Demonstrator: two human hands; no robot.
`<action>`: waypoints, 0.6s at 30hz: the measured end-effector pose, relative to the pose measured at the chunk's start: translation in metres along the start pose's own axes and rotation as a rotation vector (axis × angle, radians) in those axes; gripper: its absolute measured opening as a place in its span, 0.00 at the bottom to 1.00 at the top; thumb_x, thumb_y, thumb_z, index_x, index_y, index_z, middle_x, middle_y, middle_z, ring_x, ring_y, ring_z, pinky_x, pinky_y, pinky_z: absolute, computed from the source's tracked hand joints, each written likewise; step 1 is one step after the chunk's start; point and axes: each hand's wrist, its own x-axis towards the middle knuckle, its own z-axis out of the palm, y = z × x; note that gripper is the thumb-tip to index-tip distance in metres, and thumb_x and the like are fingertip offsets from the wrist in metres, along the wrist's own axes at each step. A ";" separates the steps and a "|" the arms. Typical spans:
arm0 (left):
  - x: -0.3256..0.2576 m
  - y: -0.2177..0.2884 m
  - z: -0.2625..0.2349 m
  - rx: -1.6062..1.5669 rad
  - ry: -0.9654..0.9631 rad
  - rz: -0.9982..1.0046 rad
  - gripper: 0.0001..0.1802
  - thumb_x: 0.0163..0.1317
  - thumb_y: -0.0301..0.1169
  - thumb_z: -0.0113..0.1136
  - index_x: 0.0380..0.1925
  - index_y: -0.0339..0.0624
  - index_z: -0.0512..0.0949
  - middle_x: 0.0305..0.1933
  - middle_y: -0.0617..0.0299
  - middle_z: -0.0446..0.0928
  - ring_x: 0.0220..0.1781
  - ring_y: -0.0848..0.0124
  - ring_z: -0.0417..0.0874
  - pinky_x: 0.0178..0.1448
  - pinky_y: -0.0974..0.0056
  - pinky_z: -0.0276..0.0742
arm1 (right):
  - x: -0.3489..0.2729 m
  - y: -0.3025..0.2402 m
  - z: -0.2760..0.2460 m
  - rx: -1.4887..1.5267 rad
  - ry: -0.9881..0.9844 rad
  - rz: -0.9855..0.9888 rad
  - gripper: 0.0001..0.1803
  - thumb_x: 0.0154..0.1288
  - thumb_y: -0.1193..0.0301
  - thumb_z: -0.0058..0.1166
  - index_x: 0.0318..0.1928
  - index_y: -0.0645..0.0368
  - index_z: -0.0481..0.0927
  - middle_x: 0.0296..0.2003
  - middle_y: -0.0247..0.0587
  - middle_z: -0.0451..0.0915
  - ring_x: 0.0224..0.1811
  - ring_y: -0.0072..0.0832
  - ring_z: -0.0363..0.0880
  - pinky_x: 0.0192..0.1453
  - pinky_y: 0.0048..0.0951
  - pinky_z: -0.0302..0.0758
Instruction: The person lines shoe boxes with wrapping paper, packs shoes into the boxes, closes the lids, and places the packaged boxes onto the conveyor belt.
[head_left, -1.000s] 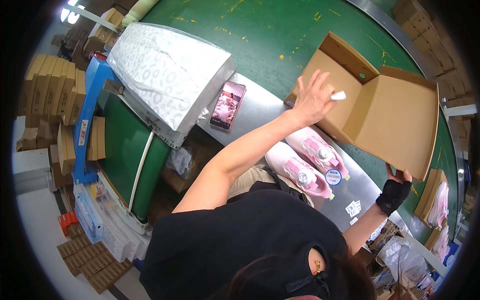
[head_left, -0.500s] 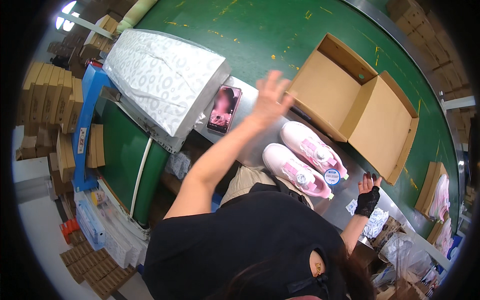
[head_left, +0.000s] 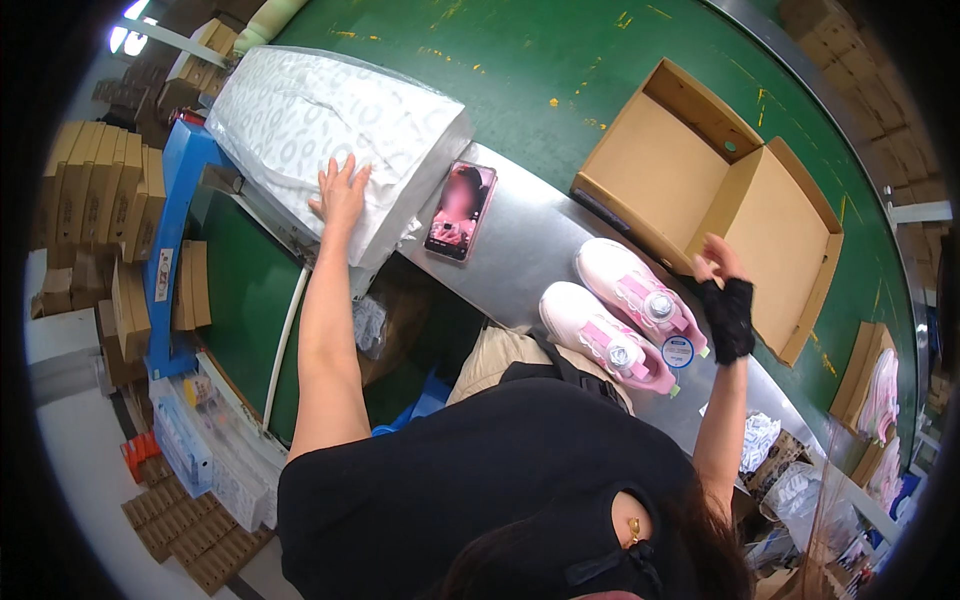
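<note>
Reader: Where is the white patterned paper (head_left: 310, 115) lying?

Describer: It is lying in a thick stack at the upper left, directly beneath the left hand (head_left: 342, 200).

Reader: How is that hand gripping?

Describer: Its fingers are spreading wide and resting on the top sheet, close to the stack's near edge.

Reader: And the other hand?

Describer: The right hand (head_left: 722, 268), wearing a black fingerless glove (head_left: 730, 325), is reaching to the near side of an open brown cardboard box (head_left: 655, 150), well apart from the paper. Its fingers are curling loosely; I cannot tell whether they are pinching the cardboard.

Reader: What is lying between the hands?

Describer: A phone (head_left: 461, 212) is lying just beside the paper. Two pink-and-white shoes (head_left: 610, 265) are sitting side by side near the box, on a steel strip (head_left: 520, 225). Beyond, a green worktop (head_left: 510, 80) is stretching away.
</note>
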 end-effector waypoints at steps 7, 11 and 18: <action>0.025 0.000 -0.012 0.127 0.116 0.033 0.16 0.61 0.44 0.41 0.34 0.49 0.76 0.38 0.49 0.76 0.43 0.51 0.75 0.54 0.43 0.58 | 0.033 0.018 0.062 -0.706 -0.403 0.013 0.28 0.53 0.61 0.51 0.56 0.47 0.63 0.43 0.51 0.73 0.50 0.44 0.70 0.53 0.46 0.63; 0.045 -0.012 -0.065 -0.037 0.570 0.195 0.17 0.63 0.38 0.38 0.27 0.36 0.70 0.29 0.42 0.73 0.33 0.45 0.74 0.36 0.50 0.67 | 0.033 0.016 0.064 -0.728 -0.404 -0.004 0.29 0.52 0.62 0.51 0.56 0.46 0.63 0.43 0.50 0.73 0.51 0.43 0.69 0.53 0.46 0.62; -0.032 0.142 -0.211 -1.012 0.443 0.608 0.19 0.58 0.40 0.52 0.38 0.34 0.72 0.35 0.62 0.73 0.36 0.73 0.74 0.42 0.70 0.70 | 0.033 0.004 0.059 -0.658 -0.452 -0.023 0.34 0.50 0.59 0.54 0.59 0.50 0.60 0.49 0.51 0.70 0.55 0.42 0.66 0.57 0.45 0.60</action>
